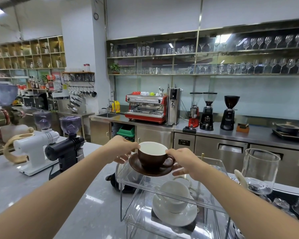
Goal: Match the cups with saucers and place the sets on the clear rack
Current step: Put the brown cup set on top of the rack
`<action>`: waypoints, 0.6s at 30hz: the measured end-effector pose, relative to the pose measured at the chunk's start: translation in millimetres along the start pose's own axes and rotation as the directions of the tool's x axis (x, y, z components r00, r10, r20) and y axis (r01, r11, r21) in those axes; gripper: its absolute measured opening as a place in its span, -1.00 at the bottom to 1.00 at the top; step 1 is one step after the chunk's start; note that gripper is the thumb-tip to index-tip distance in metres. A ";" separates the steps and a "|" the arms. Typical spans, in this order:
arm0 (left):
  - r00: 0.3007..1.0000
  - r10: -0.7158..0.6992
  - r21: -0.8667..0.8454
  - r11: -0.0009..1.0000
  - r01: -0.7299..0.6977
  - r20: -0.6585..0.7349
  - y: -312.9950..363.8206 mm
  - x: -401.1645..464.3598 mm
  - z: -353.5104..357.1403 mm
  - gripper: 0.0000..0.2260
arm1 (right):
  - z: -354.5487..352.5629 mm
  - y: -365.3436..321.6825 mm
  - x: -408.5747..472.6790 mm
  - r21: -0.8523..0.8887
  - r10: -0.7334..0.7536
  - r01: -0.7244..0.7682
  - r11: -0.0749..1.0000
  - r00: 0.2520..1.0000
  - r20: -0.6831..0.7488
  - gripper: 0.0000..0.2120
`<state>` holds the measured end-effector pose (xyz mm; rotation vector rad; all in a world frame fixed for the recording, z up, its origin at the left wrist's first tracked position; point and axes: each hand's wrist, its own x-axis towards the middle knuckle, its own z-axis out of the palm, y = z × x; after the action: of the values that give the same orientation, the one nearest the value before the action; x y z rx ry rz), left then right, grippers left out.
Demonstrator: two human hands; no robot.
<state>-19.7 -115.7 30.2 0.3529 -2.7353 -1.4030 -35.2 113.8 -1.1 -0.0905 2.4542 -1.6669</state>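
Note:
A brown cup (pixel 151 156) with a white inside stands upright on a brown saucer (pixel 150 169). Both hands hold this set at the far left part of the clear rack's (pixel 178 197) top shelf. My left hand (pixel 123 149) grips the saucer's left rim, thumb by the cup's lip. My right hand (pixel 184 161) grips the saucer's right rim beside the cup handle. Whether the saucer rests on the shelf or hovers just above it, I cannot tell. Below the top shelf, a white cup (pixel 174 195) sits on a white saucer (pixel 175 214).
A tall glass vessel (pixel 259 171) stands right of the rack, over a dark tray (pixel 286 200) with glassware. A white grinder (pixel 36 149) and a black grinder (pixel 67 145) stand on the grey counter (pixel 16 180) at left. A dark kettle-like object (pixel 116 180) sits behind the rack.

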 end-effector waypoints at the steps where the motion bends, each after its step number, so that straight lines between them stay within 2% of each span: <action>1: 1.000 0.001 0.001 1.000 -0.001 -0.004 0.7 -0.8 0.0 -0.73 | -0.3 0.0 -0.6 -0.004 0.000 0.000 1.000 1.000 -0.004 -0.66; 7: 0.998 0.029 -0.001 1.000 -0.029 -0.054 0.7 -4.3 -2.1 -0.68 | -4.9 -1.3 -6.5 -0.108 -0.050 0.041 0.993 0.996 -0.078 -0.64; 11: 0.981 0.125 0.015 0.992 -0.124 -0.150 -2.6 -8.5 0.8 -0.74 | -11.2 0.4 -11.5 -0.239 -0.166 0.123 0.963 0.972 -0.168 -0.58; 15: 0.901 0.298 0.119 0.954 -0.274 -0.315 -1.1 -21.0 6.2 -0.76 | -20.4 0.5 -28.2 -0.368 -0.294 0.205 0.907 0.934 -0.202 -0.62; 18: 0.841 0.417 0.228 0.906 -0.356 -0.345 2.2 -37.7 10.7 -0.77 | -26.8 -1.0 -48.6 -0.469 -0.387 0.267 0.842 0.905 -0.178 -0.62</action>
<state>14.9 -97.6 27.9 0.0570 -2.4107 -0.9055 7.9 145.1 14.8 -0.3945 3.1376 -1.2614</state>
